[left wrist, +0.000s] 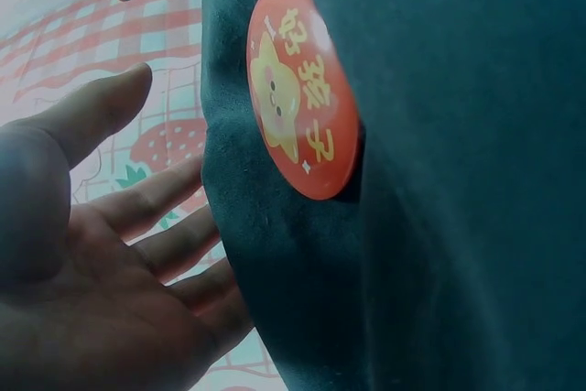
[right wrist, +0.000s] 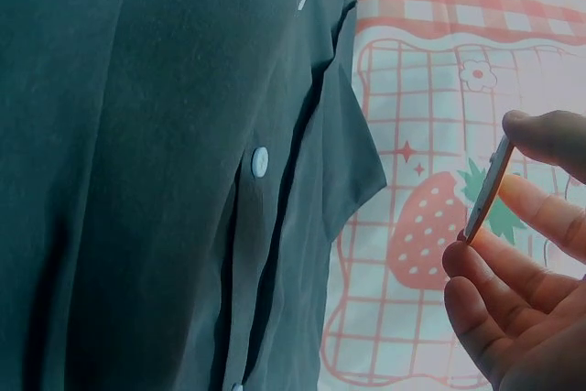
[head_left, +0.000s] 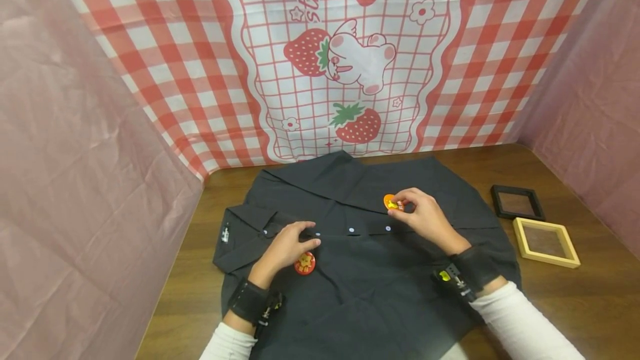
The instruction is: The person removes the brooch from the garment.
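A dark button-up shirt (head_left: 380,293) lies spread on the wooden table, its collar toward the left. My right hand (head_left: 425,215) pinches an orange round badge (head_left: 390,202) by its edge, above the shirt's far half; in the right wrist view the badge (right wrist: 490,190) is seen edge-on between thumb and fingers. On the shirt's near side sits a red round badge (head_left: 304,263) with a yellow star face, shown large in the left wrist view. Just beyond it is my left hand (head_left: 290,244), fingers extended and thumb apart, over the shirt near the button row. Nothing is between its fingers.
Toward the table's right side lie a black square frame (head_left: 517,202) and a pale yellow frame (head_left: 546,242). A strawberry-print checked cloth (head_left: 320,110) hangs behind the table, with pink cloth (head_left: 100,143) at both sides. White buttons (head_left: 351,230) run along the shirt's placket.
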Motion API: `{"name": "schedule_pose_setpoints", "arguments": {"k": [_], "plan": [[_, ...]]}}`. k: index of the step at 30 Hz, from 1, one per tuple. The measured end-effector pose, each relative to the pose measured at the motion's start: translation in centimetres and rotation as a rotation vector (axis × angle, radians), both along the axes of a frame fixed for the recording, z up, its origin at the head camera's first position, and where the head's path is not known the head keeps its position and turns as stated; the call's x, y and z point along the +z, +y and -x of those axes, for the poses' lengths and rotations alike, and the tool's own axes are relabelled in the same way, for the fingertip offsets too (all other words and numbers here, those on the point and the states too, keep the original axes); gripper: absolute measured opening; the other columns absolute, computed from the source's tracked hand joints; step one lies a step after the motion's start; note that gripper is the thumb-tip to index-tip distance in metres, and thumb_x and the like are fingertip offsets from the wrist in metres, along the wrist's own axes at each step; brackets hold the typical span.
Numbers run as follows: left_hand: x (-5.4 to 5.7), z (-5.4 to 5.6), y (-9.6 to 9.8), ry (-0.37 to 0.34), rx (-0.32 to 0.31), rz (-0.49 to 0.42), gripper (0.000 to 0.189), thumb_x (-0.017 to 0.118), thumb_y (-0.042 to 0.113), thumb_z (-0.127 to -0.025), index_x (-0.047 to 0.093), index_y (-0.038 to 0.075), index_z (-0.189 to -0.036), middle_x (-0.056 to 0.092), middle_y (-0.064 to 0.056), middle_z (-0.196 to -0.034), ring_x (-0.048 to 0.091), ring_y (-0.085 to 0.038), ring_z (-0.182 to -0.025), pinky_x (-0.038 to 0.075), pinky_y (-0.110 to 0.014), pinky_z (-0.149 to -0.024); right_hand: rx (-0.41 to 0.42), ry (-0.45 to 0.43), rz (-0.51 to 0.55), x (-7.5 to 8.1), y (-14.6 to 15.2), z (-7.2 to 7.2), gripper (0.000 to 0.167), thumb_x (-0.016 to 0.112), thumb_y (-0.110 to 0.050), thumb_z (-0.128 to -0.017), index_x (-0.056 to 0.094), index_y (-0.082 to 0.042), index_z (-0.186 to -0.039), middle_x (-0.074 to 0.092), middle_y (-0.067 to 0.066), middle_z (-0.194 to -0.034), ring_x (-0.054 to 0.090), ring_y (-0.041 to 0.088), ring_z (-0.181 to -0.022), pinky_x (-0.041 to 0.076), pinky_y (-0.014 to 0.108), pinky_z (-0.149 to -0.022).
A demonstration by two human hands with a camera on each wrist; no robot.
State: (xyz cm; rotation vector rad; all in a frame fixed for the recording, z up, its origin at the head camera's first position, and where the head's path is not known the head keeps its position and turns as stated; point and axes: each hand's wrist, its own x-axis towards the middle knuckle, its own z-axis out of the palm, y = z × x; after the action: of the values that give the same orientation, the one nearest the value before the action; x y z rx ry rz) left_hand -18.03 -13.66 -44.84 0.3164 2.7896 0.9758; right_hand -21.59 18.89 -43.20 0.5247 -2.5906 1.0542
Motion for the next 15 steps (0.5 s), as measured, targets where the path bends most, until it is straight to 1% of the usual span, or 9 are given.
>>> {"name": "schedule_pose_setpoints", "arguments": {"k": [4,5,7,12,15], "plan": [[-0.1,0.0,0.0,-0.011,-0.017,0.017,0.050,0.070,0.034,-0.089,0.059,0.011,-0.133,0.058,-0.013,-0.138,0.049,-0.032,-0.133,0.037,-0.051,-0.111,-0.007,0.017,0.000,0.1,0.3,0.0,0.025,0.085,-0.014,-0.074,0.072,-0.006,-0.093,0.068,0.011,-0.097,0.060,0.027,-0.081,0.052,0.035,-0.066],[-0.1,0.0,0.0,-0.014,-0.021,0.020,0.051,0.070,0.034,-0.089,0.059,0.011,-0.133,0.058,-0.013,-0.138,0.049,-0.032,-0.133,0.037,-0.051,-0.110,-0.011,0.025,0.000,0.2,0.4,0.0,0.025,0.085,-0.013,-0.073,0.072,-0.006,-0.093,0.068,0.011,-0.096,0.060,0.027,-0.081,0.052,0.036,-0.066],[-0.2,0.0,-0.1,-0.017,-0.033,0.026,0.051,0.070,0.034,-0.089,0.059,0.010,-0.132,0.058,-0.013,-0.137,0.049,-0.032,-0.132,0.038,-0.052,-0.110,-0.016,0.036,-0.002,0.2,0.6,0.0,0.026,0.085,-0.014,-0.073,0.072,-0.006,-0.093,0.068,0.011,-0.095,0.060,0.027,-0.081,0.052,0.035,-0.066],[-0.2,-0.1,-0.1,-0.019,-0.036,0.030,0.050,0.070,0.034,-0.089,0.060,0.010,-0.132,0.058,-0.013,-0.137,0.049,-0.032,-0.132,0.038,-0.052,-0.110,-0.026,0.046,-0.008,0.4,0.9,-0.1,0.026,0.086,-0.014,-0.072,0.072,-0.006,-0.093,0.068,0.010,-0.095,0.061,0.026,-0.081,0.050,0.027,-0.065],[-0.2,0.0,-0.1,-0.017,-0.037,0.029,0.050,0.070,0.034,-0.089,0.060,0.010,-0.132,0.058,-0.012,-0.136,0.049,-0.032,-0.133,0.037,-0.051,-0.111,-0.034,0.053,-0.010,0.7,1.2,-0.1,0.026,0.085,-0.013,-0.073,0.072,-0.006,-0.094,0.068,0.010,-0.096,0.060,0.026,-0.081,0.050,0.028,-0.065]]}}
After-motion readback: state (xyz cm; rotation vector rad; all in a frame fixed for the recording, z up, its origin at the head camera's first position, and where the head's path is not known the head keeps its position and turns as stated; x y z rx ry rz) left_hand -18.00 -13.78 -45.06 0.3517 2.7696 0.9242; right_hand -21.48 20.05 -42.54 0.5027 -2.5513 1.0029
